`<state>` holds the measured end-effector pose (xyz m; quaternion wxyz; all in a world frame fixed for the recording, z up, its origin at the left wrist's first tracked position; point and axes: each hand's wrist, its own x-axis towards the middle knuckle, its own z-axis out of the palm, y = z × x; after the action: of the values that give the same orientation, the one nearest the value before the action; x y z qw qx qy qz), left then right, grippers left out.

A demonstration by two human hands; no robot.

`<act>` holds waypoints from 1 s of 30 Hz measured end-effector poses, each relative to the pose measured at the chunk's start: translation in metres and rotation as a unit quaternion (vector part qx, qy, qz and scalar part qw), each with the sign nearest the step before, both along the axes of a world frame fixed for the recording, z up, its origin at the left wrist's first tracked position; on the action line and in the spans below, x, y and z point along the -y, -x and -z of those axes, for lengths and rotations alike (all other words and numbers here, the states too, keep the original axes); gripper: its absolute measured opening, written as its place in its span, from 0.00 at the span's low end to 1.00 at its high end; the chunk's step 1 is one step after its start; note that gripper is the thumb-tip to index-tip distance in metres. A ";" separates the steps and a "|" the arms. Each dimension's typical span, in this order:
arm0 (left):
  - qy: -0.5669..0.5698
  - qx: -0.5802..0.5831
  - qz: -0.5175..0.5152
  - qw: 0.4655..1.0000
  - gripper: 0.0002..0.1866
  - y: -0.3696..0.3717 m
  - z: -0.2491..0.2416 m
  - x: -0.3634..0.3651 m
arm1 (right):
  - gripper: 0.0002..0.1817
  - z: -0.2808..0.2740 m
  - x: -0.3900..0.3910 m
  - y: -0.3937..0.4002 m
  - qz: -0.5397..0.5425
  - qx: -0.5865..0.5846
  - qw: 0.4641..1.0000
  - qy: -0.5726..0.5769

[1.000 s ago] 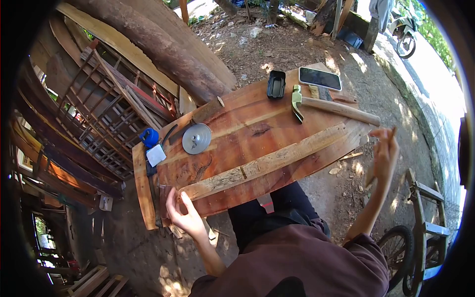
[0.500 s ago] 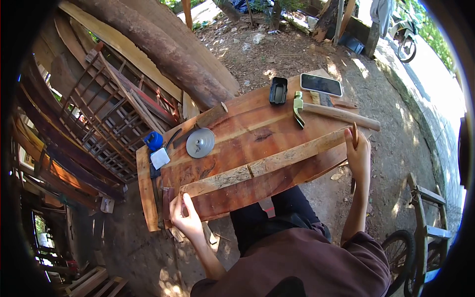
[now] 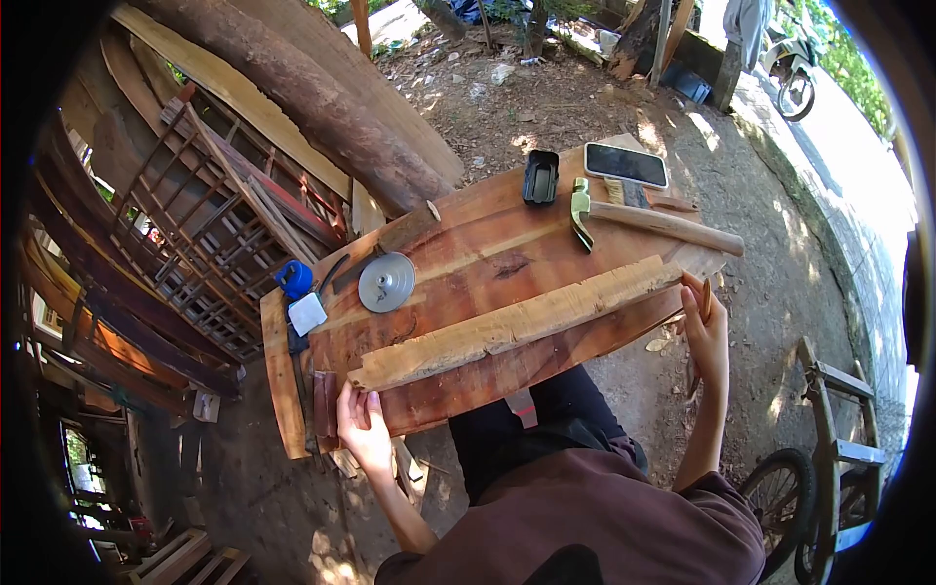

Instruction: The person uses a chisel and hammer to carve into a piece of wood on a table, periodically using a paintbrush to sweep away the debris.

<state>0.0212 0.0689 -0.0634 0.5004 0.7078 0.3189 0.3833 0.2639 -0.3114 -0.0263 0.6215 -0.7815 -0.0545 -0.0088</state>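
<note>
A long, rough-edged wooden strip lies across the near part of a reddish wooden tabletop, its pale broad face turned up. At its left end, my left hand grips the corner between thumb and fingers. My right hand holds the other end. A thin brown stick, perhaps a pencil, is tucked between the fingers of that hand. Beyond the strip lie a claw hammer with a wooden handle and a round metal disc.
At the far side are an open black case, a phone and a brush. To the left sit a blue object and a white square. Leaning timber rises behind; a wooden ladder-like frame and bicycle wheel stand right.
Both hands have rolled the wooden strip over, so a broader, paler face now shows. The dark mark seen across its middle is out of sight. The view has shifted slightly.
</note>
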 end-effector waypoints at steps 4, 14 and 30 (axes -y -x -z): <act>0.002 -0.023 -0.003 1.000 0.22 0.003 0.004 -0.001 | 0.18 -0.010 0.010 0.003 0.071 0.077 0.980 0.169; -0.080 -0.006 0.000 0.997 0.21 -0.004 0.000 0.006 | 0.15 -0.041 -0.146 0.015 -0.089 0.148 0.931 -0.321; -0.113 -0.051 -0.021 0.992 0.21 -0.007 -0.006 0.013 | 0.15 -0.033 -0.020 -0.074 0.148 0.272 0.916 -0.254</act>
<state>0.0279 0.0555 -0.0574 0.3923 0.7717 0.3135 0.3903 0.3381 -0.2911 0.0069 0.7516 -0.5639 -0.1012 -0.3270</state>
